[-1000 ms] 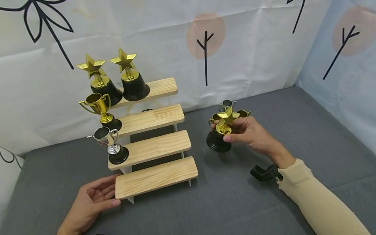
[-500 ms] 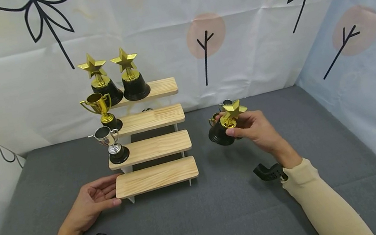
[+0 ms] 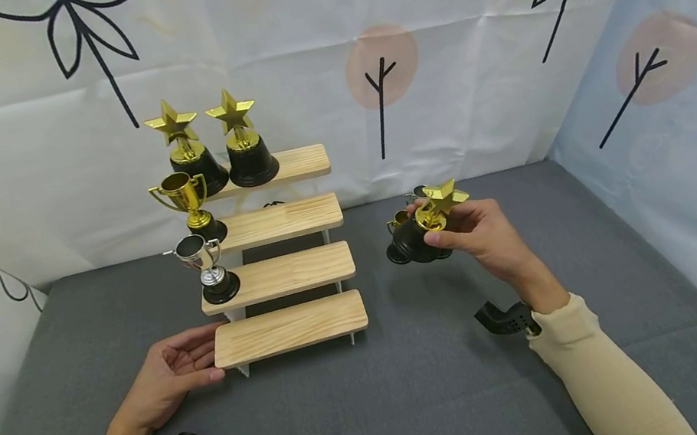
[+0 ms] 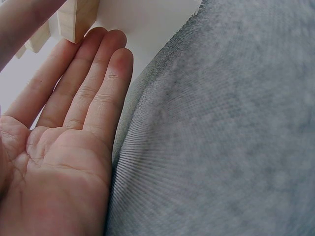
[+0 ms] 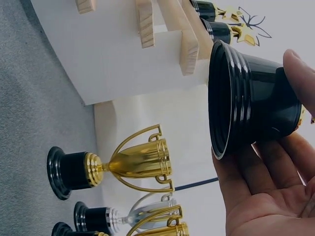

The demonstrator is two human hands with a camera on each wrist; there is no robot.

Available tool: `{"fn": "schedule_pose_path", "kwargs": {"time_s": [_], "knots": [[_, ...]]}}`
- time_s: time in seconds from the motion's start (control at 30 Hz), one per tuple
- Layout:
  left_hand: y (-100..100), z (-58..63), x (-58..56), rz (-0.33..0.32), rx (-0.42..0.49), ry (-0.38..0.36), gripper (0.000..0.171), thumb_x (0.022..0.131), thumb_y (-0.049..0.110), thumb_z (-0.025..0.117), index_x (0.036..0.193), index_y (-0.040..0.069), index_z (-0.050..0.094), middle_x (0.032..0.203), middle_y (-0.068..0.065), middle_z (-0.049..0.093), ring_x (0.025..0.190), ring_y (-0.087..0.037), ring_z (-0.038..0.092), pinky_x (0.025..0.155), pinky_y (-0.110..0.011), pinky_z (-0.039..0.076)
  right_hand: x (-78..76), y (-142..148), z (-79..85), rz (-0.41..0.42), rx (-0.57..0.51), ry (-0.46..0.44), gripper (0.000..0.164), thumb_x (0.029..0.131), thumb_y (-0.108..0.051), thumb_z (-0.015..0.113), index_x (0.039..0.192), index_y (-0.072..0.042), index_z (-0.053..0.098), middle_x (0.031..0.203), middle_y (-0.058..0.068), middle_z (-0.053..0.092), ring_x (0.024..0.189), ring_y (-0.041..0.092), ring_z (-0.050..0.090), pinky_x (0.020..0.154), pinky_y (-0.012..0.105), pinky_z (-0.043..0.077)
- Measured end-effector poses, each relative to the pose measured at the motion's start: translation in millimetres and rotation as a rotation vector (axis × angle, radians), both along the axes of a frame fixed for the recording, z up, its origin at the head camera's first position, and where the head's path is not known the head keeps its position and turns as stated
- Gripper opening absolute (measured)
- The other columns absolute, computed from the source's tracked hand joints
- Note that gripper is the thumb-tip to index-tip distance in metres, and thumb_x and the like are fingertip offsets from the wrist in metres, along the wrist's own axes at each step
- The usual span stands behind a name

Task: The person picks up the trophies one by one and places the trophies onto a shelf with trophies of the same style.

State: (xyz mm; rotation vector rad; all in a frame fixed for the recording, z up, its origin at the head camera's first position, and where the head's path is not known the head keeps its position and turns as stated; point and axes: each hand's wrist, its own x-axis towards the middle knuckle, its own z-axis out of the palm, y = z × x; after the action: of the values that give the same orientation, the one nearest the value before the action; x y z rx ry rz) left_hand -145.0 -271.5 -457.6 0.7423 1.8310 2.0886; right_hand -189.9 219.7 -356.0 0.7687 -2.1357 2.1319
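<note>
My right hand (image 3: 483,234) grips a gold star trophy (image 3: 413,239) by its upper part, with the thumb in front. The trophy is tilted and off the table; the right wrist view shows the hollow underside of its black base (image 5: 234,98). Behind it stand a gold cup trophy (image 5: 142,160), a silver cup trophy (image 5: 142,216) and another gold cup, partly hidden in the head view. My left hand (image 3: 174,379) rests at the left end of the lowest wooden step (image 3: 289,329). Its fingers (image 4: 98,93) are straight in the left wrist view, beside the rack.
The four-tier rack has white side supports (image 5: 103,54). Two star trophies (image 3: 251,161) stand on its top step, a gold cup (image 3: 182,194) below them, and a silver cup (image 3: 213,272) on the tier under that. Grey cloth (image 3: 383,413) covers the table; a printed curtain (image 3: 475,102) hangs behind.
My right hand has moved slightly right and up with the star trophy, tilting its star rightward. The left hand has stayed in place at the rack.
</note>
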Motion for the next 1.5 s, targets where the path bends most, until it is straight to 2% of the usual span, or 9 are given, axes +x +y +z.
{"fn": "schedule_pose_path", "kwargs": {"time_s": [0.3, 0.63, 0.87, 1.13, 1.5], "knots": [[1.8, 0.6, -0.2, 0.01, 0.003, -0.009, 0.067, 0.082, -0.026, 0.064, 0.142, -0.024, 0.034, 0.136, -0.006, 0.062, 0.125, -0.018, 0.061, 0.102, -0.033, 0.053, 4.8, -3.0, 5.3, -0.037, -0.011, -0.01, 0.046, 0.087, 0.011, 0.073, 0.131, 0.012, 0.061, 0.129, 0.017, 0.067, 0.127, 0.031, 0.059, 0.104, 0.033, 0.053], [0.2, 0.1, 0.5, 0.018, 0.016, -0.012, 0.066, 0.081, -0.027, 0.064, 0.142, -0.017, 0.042, 0.137, -0.004, 0.062, 0.126, -0.017, 0.061, 0.103, -0.032, 0.053, 6.4, -8.8, 12.8, -0.039, -0.038, 0.005, 0.044, 0.088, 0.011, 0.072, 0.13, 0.009, 0.062, 0.129, 0.018, 0.066, 0.127, 0.031, 0.059, 0.106, 0.035, 0.051], [-0.5, -1.3, 0.6, 0.027, 0.004, -0.02, 0.067, 0.081, -0.027, 0.065, 0.143, -0.017, 0.041, 0.137, -0.003, 0.062, 0.126, -0.017, 0.061, 0.103, -0.033, 0.052, -1.5, -15.1, 23.9, -0.027, -0.033, 0.027, 0.041, 0.087, 0.01, 0.074, 0.127, 0.007, 0.066, 0.127, 0.021, 0.066, 0.125, 0.031, 0.06, 0.106, 0.034, 0.052], [0.0, -0.1, 0.8, 0.032, 0.0, -0.028, 0.067, 0.081, -0.026, 0.066, 0.143, -0.017, 0.042, 0.137, -0.002, 0.062, 0.126, -0.016, 0.06, 0.103, -0.033, 0.052, -14.1, -25.5, 43.2, -0.015, 0.021, 0.037, 0.044, 0.09, 0.002, 0.074, 0.133, 0.003, 0.064, 0.129, 0.009, 0.068, 0.124, 0.027, 0.061, 0.101, 0.031, 0.054], [0.3, 0.6, 1.3, 0.027, 0.01, -0.026, 0.067, 0.081, -0.026, 0.065, 0.143, -0.018, 0.041, 0.137, -0.004, 0.062, 0.126, -0.017, 0.061, 0.103, -0.033, 0.052, -30.3, -42.3, 65.9, 0.014, 0.007, 0.071, 0.042, 0.091, 0.001, 0.073, 0.133, 0.004, 0.064, 0.129, 0.013, 0.067, 0.126, 0.028, 0.06, 0.103, 0.033, 0.052]]}}
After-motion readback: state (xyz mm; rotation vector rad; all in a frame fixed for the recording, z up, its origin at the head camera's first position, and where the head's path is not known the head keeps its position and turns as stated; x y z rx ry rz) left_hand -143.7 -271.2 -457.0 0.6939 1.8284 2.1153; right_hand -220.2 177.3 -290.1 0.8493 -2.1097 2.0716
